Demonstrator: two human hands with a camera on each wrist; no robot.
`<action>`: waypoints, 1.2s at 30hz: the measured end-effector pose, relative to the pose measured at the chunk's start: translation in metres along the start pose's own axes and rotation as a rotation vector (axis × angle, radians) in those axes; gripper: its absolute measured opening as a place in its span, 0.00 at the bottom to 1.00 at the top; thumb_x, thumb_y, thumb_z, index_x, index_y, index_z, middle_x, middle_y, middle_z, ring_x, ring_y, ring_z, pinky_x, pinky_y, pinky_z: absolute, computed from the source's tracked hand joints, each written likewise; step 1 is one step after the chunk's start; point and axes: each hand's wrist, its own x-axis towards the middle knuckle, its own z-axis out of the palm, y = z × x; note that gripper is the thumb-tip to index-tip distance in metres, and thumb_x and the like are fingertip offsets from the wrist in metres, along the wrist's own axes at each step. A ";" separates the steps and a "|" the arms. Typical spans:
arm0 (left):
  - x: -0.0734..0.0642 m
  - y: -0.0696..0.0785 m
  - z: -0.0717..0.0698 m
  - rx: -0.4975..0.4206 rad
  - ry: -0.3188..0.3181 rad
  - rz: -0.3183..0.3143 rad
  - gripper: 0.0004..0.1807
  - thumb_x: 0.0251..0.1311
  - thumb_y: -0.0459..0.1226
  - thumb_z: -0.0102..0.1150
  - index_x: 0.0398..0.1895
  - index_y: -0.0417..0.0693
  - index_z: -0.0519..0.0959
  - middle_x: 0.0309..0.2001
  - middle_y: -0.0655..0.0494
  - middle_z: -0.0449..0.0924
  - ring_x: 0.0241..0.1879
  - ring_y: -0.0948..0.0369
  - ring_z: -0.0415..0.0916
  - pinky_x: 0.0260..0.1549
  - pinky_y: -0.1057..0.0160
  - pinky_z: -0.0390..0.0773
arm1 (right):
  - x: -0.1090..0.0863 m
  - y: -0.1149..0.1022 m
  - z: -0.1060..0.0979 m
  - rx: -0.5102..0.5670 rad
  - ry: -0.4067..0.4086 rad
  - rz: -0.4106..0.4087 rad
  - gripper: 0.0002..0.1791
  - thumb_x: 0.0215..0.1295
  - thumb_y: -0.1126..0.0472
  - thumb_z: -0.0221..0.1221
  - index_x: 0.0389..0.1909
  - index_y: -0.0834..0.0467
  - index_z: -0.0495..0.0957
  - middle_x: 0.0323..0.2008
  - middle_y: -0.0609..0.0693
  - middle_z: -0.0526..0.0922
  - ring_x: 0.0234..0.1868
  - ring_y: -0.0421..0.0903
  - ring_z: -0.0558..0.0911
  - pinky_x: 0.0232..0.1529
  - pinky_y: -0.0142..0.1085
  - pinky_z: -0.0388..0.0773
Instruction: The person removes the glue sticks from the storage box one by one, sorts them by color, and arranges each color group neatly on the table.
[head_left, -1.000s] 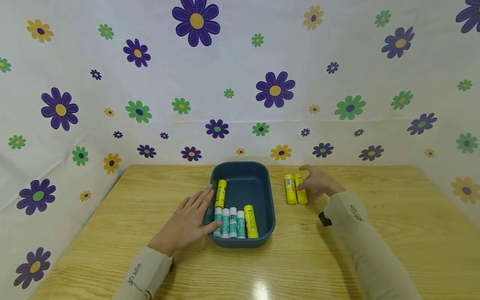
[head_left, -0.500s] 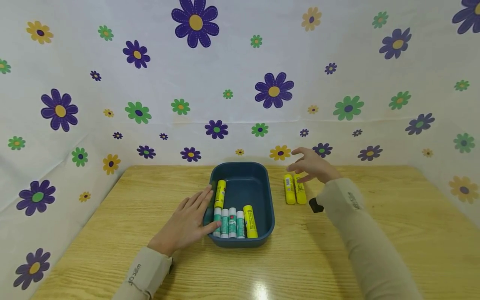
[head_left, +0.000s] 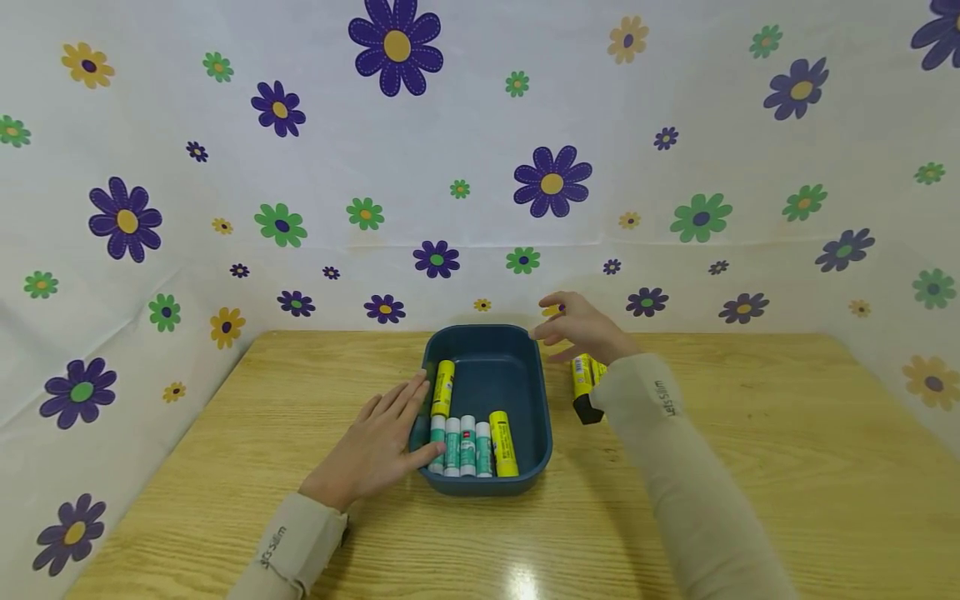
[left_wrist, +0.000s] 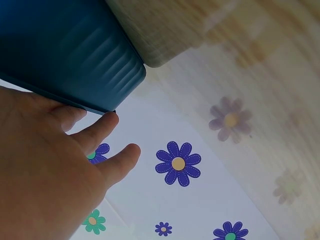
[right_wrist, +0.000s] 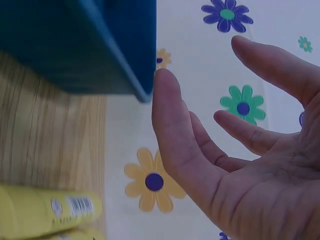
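The left hand [head_left: 371, 454], fingers straight, rests on the blue tray [head_left: 498, 385] at nine o'clock; green glue sticks [head_left: 468, 450] lie inside at seven, two yellow sticks [head_left: 582, 375] outside at three. The right hand [head_left: 585, 327], fingers loosely bent, released, is at two, perhaps touching the rim.

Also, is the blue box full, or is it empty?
Neither: the blue box is partly filled. Six glue sticks show inside, and bare bottom is visible beside them.
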 end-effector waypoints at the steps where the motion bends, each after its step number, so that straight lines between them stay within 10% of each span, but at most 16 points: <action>1: 0.000 0.000 0.000 -0.001 -0.001 -0.001 0.49 0.68 0.61 0.51 0.80 0.36 0.52 0.80 0.45 0.47 0.77 0.43 0.51 0.71 0.35 0.52 | 0.001 -0.001 0.003 0.004 -0.001 0.000 0.40 0.70 0.65 0.60 0.77 0.65 0.52 0.66 0.71 0.66 0.62 0.67 0.73 0.54 0.53 0.80; 36: 0.000 -0.001 0.000 -0.020 0.008 0.016 0.50 0.68 0.61 0.51 0.80 0.37 0.51 0.81 0.45 0.47 0.76 0.42 0.51 0.70 0.34 0.52 | 0.028 -0.006 0.084 0.190 -0.084 0.075 0.36 0.68 0.67 0.63 0.74 0.64 0.59 0.63 0.67 0.71 0.62 0.65 0.75 0.44 0.47 0.86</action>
